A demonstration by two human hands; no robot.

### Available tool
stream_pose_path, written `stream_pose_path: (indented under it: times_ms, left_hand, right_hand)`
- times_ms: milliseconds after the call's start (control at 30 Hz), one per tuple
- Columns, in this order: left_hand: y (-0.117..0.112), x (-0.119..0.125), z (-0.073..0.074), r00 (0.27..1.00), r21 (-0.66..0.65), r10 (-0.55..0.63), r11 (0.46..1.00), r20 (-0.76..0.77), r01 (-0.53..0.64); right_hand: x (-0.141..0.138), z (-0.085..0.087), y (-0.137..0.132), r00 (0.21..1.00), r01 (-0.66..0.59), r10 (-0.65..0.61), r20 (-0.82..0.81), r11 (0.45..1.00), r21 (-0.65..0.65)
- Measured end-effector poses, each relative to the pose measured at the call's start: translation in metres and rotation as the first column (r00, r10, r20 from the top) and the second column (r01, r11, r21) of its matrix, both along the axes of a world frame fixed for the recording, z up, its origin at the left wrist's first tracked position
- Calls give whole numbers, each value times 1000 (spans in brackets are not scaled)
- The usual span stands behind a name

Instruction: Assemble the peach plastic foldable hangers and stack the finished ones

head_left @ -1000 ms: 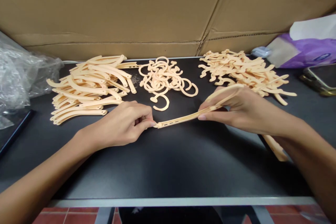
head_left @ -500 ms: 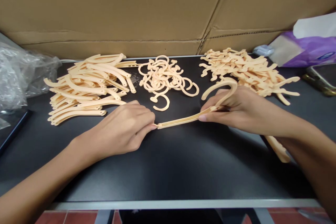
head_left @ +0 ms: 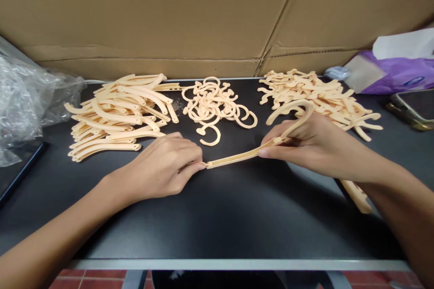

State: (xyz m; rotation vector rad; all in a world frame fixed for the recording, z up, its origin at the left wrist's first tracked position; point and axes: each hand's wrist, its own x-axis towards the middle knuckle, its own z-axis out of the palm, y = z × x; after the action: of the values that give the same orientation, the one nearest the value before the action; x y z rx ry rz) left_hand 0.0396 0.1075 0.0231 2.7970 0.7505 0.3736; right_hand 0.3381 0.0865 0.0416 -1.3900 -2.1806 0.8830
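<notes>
A cream plastic clothes hanger (head_left: pixel 233 159), partly put together, is stretched between my hands over the black table. My right hand (head_left: pixel 308 146) grips it near its middle, where the curved hook (head_left: pixel 300 115) rises. At the other end my left hand (head_left: pixel 169 167) is closed, thumb and fingers pinching the tip of the hanger's arm. What lies inside the left fist is hidden. Below my right wrist, a cream piece (head_left: pixel 356 196) shows in part; whether it joins the hanger I cannot tell.
Behind my left hand lies a pile of curved hanger arms (head_left: pixel 115 113). Loose hooks (head_left: pixel 213 104) lie in the middle, and wavy cream pieces (head_left: pixel 312 90) are heaped on the right. Clear plastic bags (head_left: pixel 30 95), a purple tissue pack (head_left: pixel 400 72), a phone (head_left: pixel 417 104) and a cardboard wall (head_left: pixel 152 13) surround these.
The view has shifted slightly, so the piles sit a little lower. Both hands keep the same hold on the hanger.
</notes>
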Motion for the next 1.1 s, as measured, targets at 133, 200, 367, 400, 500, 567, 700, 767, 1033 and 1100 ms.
stream_pose_path:
  times_ms: [133, 200, 367, 400, 500, 567, 700, 767, 1033, 1100]
  left_hand:
    - [5, -2, -2, 996, 11, 37, 999, 84, -38]
    - [5, -3, 0, 989, 7, 65, 998, 135, -67]
    - [2, -3, 3, 958, 4, 105, 994, 268, -110]
    - [2, -3, 4, 953, 6, 111, 993, 280, -117]
    - [2, -3, 2, 951, 37, 116, 991, 288, -132]
    - [3, -3, 1, 956, 91, 95, 988, 279, -125]
    - [4, -3, -2, 978, 199, 22, 978, 209, -64]
    - [3, -2, -3, 981, 184, 13, 982, 193, -50]
    - [2, -1, 1, 961, 62, 37, 997, 272, -56]
    - [4, -2, 5, 954, 43, 70, 995, 293, -86]
  right_hand:
    - [-1, 1, 0, 999, 35, -33, -34, 998, 44]
    - [-1, 2, 0, 998, 54, -50, -44, 995, 88]
    - [-2, 6, -2, 986, 143, -126, -111, 978, 152]
    - [-3, 6, -3, 980, 163, -142, -138, 975, 151]
    - [-6, 8, -3, 965, 195, -166, -201, 972, 131]
    - [-8, 8, -4, 964, 190, -163, -209, 974, 120]
    - [-12, 10, -6, 970, 173, -144, -194, 975, 138]
    - [-14, 11, -8, 975, 160, -130, -179, 973, 165]
    - [-18, 7, -11, 986, 120, -84, -143, 956, 268]
    - [-16, 5, -10, 987, 146, -113, -118, 934, 326]
